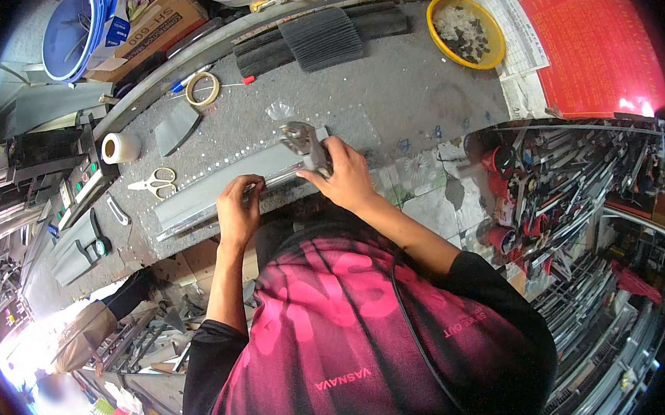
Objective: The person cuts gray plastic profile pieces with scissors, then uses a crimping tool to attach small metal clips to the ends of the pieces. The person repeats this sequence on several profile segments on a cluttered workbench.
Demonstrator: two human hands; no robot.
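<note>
- One long grey metal profile (223, 186) lies across the near edge of the grey workbench (409, 86), running from near left to far right.
- The left hand (238, 208) presses down on the profile's near edge, fingers curled over it, gripping the strip itself.
- The right hand (343, 177) is closed around one silver hand tool (303, 146), which sits on the right end of the profile; whether the tool's head bites the metal I cannot tell.
- The two hands are near each other, not touching.
- One pair of yellow-handled scissors (158, 182) lies left of the profile, just beside its far edge.
- One white tape roll (119, 147) stands farther left, at the bench's left edge.
- One tan tape ring (202, 88) lies flat on the far left part of the bench.
- One yellow bowl (493, 33) with small dark and pale bits sits at the far right.
- One stack of black ribbed strips (320, 37) lies along the far edge.
- One red printed sheet (595, 43) lies on the far right.
</note>
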